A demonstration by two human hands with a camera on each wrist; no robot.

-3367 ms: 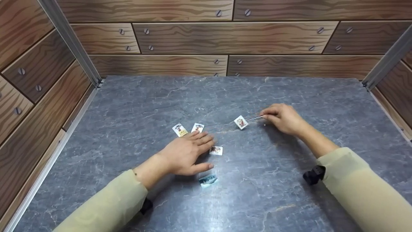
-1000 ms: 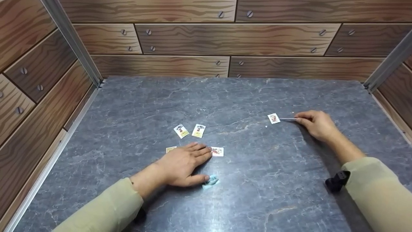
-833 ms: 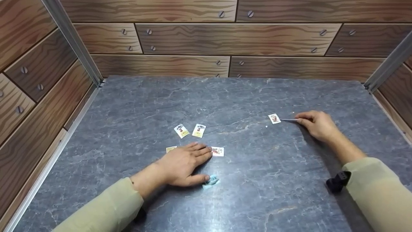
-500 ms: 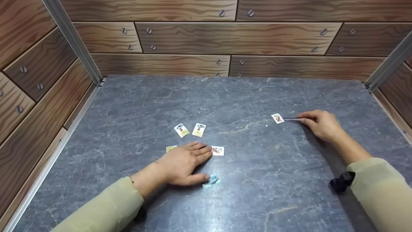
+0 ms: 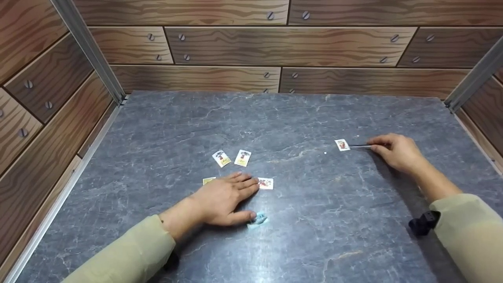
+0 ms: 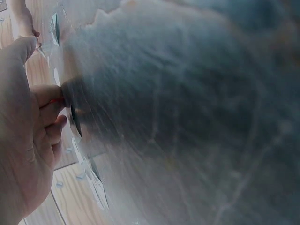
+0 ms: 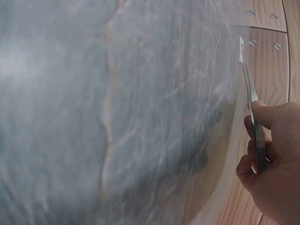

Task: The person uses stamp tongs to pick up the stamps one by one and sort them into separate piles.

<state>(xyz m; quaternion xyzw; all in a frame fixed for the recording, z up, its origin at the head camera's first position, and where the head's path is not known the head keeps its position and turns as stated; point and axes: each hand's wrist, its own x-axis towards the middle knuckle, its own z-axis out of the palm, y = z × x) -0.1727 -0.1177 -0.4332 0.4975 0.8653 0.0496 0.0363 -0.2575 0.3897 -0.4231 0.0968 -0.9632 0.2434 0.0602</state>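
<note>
Carried rightward, the small picture stamp (image 5: 342, 144) now sits far right on the grey marble tabletop (image 5: 314, 236), pinched by thin metal tweezers (image 5: 359, 146) in the right hand (image 5: 397, 151), while the flat left hand (image 5: 222, 198) rests among five unmoved stamps.

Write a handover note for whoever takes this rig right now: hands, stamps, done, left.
Right hand grips thin metal tweezers; their tip meets one small picture stamp with a white border, flat on the grey marble-look table, far right of the others.
Left hand rests flat, fingers straight, among the stamps.
Near it: two yellow-toned stamps side by side beyond the fingers, an orange stamp at the fingertips, a yellow stamp half hidden by the hand, a pale blue stamp by the thumb.
Done: one stamp set apart.
Left, probably: the five by the left hand.
</note>
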